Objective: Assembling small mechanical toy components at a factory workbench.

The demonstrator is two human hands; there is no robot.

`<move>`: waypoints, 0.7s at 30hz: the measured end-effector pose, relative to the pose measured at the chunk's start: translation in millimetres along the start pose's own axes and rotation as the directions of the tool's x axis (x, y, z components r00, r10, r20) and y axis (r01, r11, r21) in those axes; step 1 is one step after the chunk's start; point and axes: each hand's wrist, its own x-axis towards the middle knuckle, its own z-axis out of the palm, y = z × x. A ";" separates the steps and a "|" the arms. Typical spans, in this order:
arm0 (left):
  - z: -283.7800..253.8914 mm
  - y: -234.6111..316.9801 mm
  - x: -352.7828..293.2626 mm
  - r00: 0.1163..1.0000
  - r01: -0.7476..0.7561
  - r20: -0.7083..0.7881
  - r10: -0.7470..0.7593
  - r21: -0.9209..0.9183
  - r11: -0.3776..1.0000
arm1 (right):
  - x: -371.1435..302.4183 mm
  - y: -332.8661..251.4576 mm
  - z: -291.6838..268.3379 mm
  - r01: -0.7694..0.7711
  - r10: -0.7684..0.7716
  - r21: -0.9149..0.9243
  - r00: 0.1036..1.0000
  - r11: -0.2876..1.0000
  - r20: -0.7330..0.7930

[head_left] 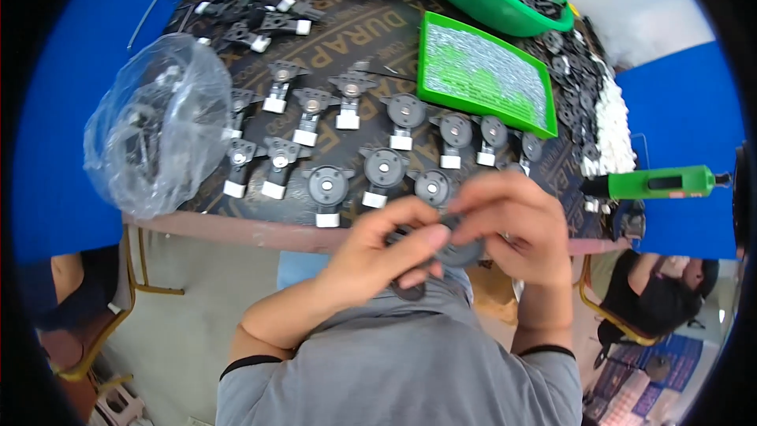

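Near the table's front edge, my left hand [390, 248] is closed on black round plastic parts, its thumb and forefinger pinched. One black disc [461, 254] sticks out between my hands, and another dark rounded piece [408, 292] shows below the left fingers. Over the disc is my right hand [516, 225], slightly blurred, its fingers curled in a pinch; what they hold is hidden. Just beyond my hands lie rows of black winged brackets with white ends. Some carry a round disc on top, such as this bracket [384, 167]; others, like this bracket [280, 158], show a bare metal centre.
A green tray [551, 110] holds many small silvery pins. Behind it stands a green basin [481, 16] of black parts. A clear plastic bag [158, 130] lies left; a green power screwdriver [662, 183] is at right beside white pieces [613, 122]. Other people sit on both sides.
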 end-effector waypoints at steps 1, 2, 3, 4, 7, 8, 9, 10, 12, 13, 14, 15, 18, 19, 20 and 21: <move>-4.4 2.7 -1.4 0.994 -0.109 -0.024 0.111 0.062 0.992 | 10.1 4.4 3.1 0.046 -0.046 0.040 0.999 0.998 0.002; -9.1 4.4 -2.6 0.979 -0.196 -0.035 0.201 0.112 0.974 | 18.6 9.4 9.4 0.054 -0.053 0.055 0.998 0.997 -0.021; -13.3 6.1 -3.7 0.956 -0.281 -0.044 0.291 0.162 0.946 | 23.2 12.0 13.2 0.064 -0.061 0.071 0.997 0.995 -0.042; -14.8 10.6 -6.8 0.940 -0.296 -0.091 0.328 0.255 0.920 | 23.2 12.1 13.6 0.064 -0.061 0.073 0.997 0.995 -0.045; -14.7 14.4 -4.9 0.858 -0.404 -0.169 0.485 0.359 0.841 | 28.6 5.7 13.7 -0.053 0.071 0.154 0.991 0.987 -0.114; -21.1 13.8 -6.6 0.854 -0.356 -0.215 0.474 0.423 0.833 | 35.6 -4.1 12.2 -0.012 0.013 0.013 0.998 1.000 -0.055; -23.7 14.4 -6.9 0.849 -0.356 -0.226 0.477 0.423 0.833 | 40.8 -9.3 13.2 0.040 -0.039 -0.124 0.999 0.992 0.010; -25.9 15.2 -6.6 0.845 -0.378 -0.207 0.494 0.422 0.824 | 42.0 -7.7 19.6 0.097 -0.094 -0.178 0.995 0.979 0.029; -30.1 18.0 -6.5 0.838 -0.400 -0.192 0.511 0.421 0.814 | 45.8 -7.7 29.0 0.124 -0.115 -0.240 0.992 0.963 0.050; -32.6 19.5 -6.5 0.804 -0.410 -0.184 0.565 0.517 0.752 | 48.1 -6.8 31.8 0.151 -0.136 -0.303 0.988 0.941 0.072; -35.3 21.1 -6.9 0.768 -0.412 -0.170 0.617 0.607 0.680 | 53.4 -9.9 30.7 0.118 -0.094 -0.306 0.991 0.944 0.092; -36.3 25.2 -9.6 0.765 -0.411 -0.175 0.619 0.607 0.680 | 59.2 -6.4 32.3 0.122 -0.097 -0.303 0.991 0.945 0.096; -48.9 39.2 -18.9 0.715 -0.485 -0.253 0.652 0.492 0.723 | 84.3 21.2 34.6 0.061 -0.092 -0.315 0.992 0.947 -0.084; -56.0 40.9 -17.6 0.665 -0.570 -0.258 0.701 0.431 0.700 | 92.9 35.2 38.2 0.063 -0.093 -0.313 0.992 0.948 -0.081; -66.5 42.4 -16.8 0.642 -0.631 -0.246 0.726 0.370 0.682 | 101.9 45.9 40.1 0.014 -0.036 -0.333 0.997 0.943 -0.061; -75.2 44.3 -16.2 0.617 -0.686 -0.236 0.751 0.306 0.660 | 108.0 52.8 42.9 -0.036 0.022 -0.355 0.999 0.934 -0.043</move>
